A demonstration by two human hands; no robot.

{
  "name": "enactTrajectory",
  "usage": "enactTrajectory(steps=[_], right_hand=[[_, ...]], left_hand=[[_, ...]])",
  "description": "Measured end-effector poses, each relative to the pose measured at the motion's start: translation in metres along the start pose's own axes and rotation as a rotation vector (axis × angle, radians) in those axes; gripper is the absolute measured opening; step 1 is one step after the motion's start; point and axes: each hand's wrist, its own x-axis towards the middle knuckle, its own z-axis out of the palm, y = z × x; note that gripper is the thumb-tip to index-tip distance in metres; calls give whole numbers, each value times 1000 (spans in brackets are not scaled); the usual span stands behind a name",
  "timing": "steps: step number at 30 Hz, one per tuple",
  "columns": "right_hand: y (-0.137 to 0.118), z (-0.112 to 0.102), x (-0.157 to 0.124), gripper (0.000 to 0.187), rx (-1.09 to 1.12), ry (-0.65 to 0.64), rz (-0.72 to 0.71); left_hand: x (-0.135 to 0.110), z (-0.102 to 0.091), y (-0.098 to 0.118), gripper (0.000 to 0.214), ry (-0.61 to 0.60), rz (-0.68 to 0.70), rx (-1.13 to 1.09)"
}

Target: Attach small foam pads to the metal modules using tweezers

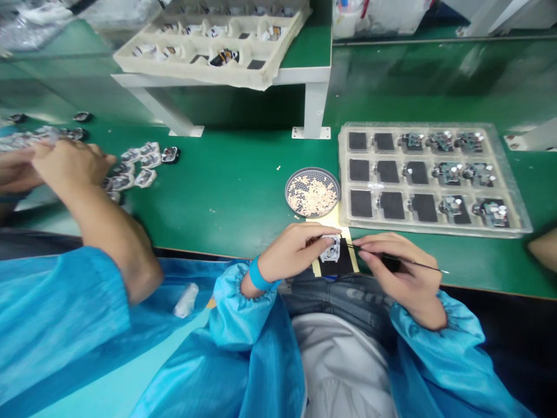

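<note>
My left hand (293, 252) grips a small white device housing (331, 248) with electronic parts inside, at the front edge of the bench. It is held over a black pad (343, 262) edged with yellow tape. Between the thumb and fingers of my right hand (404, 270) is a thin metal tool (418, 265), which looks like tweezers. Its tip points left, close to the housing; whether they touch I cannot tell. Just beyond my left hand stands a round dark dish (288, 200) with many small beige pieces in it.
A clear plastic tray (435, 228) with circuit boards in some pockets lies at right. Behind, a raised shelf (304, 75) carries another parts tray (191, 67). A co-worker's hands (72, 165) are at left, near several white housings (145, 177). Another person's arm (543, 252) shows at far right.
</note>
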Motion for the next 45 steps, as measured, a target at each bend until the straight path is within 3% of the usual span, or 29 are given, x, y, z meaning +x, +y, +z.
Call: enactTrajectory(steps=[9,16,22,27,30,32,34,35,37,40,45], right_hand=[[0,-1,0,33,64,-10,61],[4,-2,-6,28,76,-25,139],[13,-5,-6,16,219,-87,241],[2,-20,-6,4,430,-188,302],[-10,-44,0,29,461,-21,353],[-12,-67,9,36,248,190,419],[-6,-90,22,28,-197,328,509],[-1,-100,28,25,-452,328,557],[14,-115,39,26,-795,199,664],[34,-125,46,25,-939,33,711],[31,-123,45,22,-897,124,624]], left_hand=[[1,0,-1,33,6,-9,-54],[0,-2,4,40,-17,-138,-89],[-3,1,1,42,-3,-177,10],[-2,0,-3,35,16,-189,43],[-2,-1,-7,39,34,-202,-3],[-2,-3,-8,42,51,-205,-86],[-2,-4,-8,39,61,-197,-181],[-1,-4,-7,37,68,-188,-221],[1,-5,-3,32,87,-161,-285],[4,-5,2,29,121,-157,-376],[4,-3,4,36,141,-244,-528]])
